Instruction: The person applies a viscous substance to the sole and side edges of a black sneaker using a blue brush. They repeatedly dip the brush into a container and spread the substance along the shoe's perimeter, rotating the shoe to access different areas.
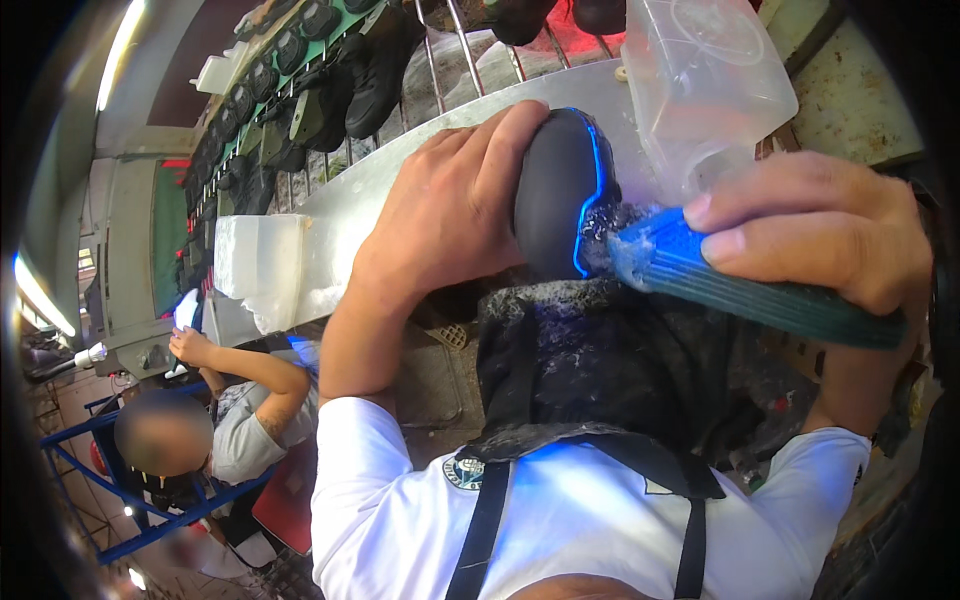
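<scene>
My left hand [450,200] is wrapped round a dark shoe [548,195] from its left side and holds it over the metal table. A bright blue glowing line runs along the shoe's edge. In my right hand [815,225] is a blue and dark green brush [745,285] with ridged sides, pinched between thumb and fingers. Its frayed, whitish-caked tip meets the shoe's lower right edge, where the upper is partly hidden. Below the shoe hangs my black apron [600,350], spattered with pale residue.
A translucent plastic container [705,80] stands at the far right of the metal table [350,205], and a white block-like container [262,262] at its left end. Beyond the table, several dark shoes [375,75] sit on a metal-bar rack [470,45]. Another person [250,400] works at the lower left.
</scene>
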`<state>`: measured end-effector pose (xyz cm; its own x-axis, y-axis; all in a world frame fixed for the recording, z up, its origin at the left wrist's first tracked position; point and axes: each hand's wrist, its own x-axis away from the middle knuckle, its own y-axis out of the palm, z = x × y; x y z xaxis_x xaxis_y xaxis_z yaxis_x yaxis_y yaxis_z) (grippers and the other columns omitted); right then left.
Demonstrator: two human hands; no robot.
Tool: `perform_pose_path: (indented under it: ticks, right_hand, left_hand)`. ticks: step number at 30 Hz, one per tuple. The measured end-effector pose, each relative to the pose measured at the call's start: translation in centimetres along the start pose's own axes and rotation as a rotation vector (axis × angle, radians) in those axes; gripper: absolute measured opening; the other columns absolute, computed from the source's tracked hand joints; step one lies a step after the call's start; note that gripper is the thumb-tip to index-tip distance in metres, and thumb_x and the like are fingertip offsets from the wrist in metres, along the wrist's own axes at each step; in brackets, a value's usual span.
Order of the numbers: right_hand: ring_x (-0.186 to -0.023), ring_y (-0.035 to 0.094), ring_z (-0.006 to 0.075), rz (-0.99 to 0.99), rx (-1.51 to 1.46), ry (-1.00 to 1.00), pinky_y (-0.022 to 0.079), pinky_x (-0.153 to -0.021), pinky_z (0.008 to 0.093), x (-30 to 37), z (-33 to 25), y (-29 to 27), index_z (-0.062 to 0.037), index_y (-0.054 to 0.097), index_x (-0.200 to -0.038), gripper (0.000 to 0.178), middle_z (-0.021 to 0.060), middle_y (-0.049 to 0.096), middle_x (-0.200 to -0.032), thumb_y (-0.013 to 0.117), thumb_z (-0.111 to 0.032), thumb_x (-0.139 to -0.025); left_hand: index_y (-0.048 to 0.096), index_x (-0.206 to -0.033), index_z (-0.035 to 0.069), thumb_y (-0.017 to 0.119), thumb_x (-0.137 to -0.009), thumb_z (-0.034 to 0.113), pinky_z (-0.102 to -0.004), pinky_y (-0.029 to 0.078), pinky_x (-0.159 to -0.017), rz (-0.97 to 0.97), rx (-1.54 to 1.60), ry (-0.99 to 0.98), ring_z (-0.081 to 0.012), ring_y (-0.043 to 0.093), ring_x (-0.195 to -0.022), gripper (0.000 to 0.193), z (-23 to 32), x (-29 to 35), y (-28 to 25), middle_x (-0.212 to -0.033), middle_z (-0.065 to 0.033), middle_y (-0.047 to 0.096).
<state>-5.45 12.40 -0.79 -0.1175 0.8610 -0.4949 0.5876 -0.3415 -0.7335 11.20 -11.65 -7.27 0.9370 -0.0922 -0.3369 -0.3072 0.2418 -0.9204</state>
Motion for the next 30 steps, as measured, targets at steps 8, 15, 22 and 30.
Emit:
perform_pose_path:
  ticks: [8,15,22,30]
  right_hand:
    - [-0.095,0.070,0.0320,-0.284,0.123,-0.096,0.057,-0.085,0.0385,-2.6,0.5,-4.0,-0.0065,0.068,-0.105,0.034,0.0207,0.067,-0.111,0.079,-0.006,-0.073]
    - [-0.090,0.070,0.0354,-0.220,0.071,-0.058,0.057,-0.081,0.0385,-1.8,1.6,-4.5,-0.0024,0.067,-0.106,0.032,0.0228,0.068,-0.107,0.076,-0.006,-0.076]
    - [-0.087,0.070,0.0264,0.580,-0.944,0.336,0.058,-0.075,0.0349,-0.1,4.4,7.1,0.0107,0.058,-0.125,0.044,0.0243,0.068,-0.105,0.070,-0.005,-0.085]
    - [-0.098,0.070,0.0353,0.135,-0.190,0.046,0.057,-0.083,0.0380,-0.6,5.2,6.5,-0.0049,0.071,-0.113,0.034,0.0246,0.067,-0.118,0.074,-0.005,-0.079]
  left_hand:
    - [0.033,-0.143,0.008,0.089,-0.055,0.027,-0.0461,0.054,-0.082,-0.178,0.012,-0.027,-0.0423,0.065,-0.097,0.106,-1.3,-2.5,-1.2,-0.106,-0.0187,0.068]
    - [0.033,-0.145,0.009,0.087,-0.054,0.028,-0.0448,0.054,-0.084,-0.360,0.058,-0.230,-0.0403,0.066,-0.096,0.108,-1.4,-3.7,-2.8,-0.104,-0.0178,0.070]
    - [0.037,-0.143,0.006,0.087,-0.056,0.033,-0.0434,0.056,-0.071,-0.230,0.304,-0.083,-0.0407,0.069,-0.079,0.104,-4.0,-1.1,-2.9,-0.086,-0.0168,0.070]
    - [0.047,-0.137,0.004,0.097,-0.051,0.033,-0.0417,0.044,-0.101,-0.290,0.474,-0.126,-0.0328,0.058,-0.115,0.104,-7.3,-0.2,-2.3,-0.120,-0.0152,0.063]
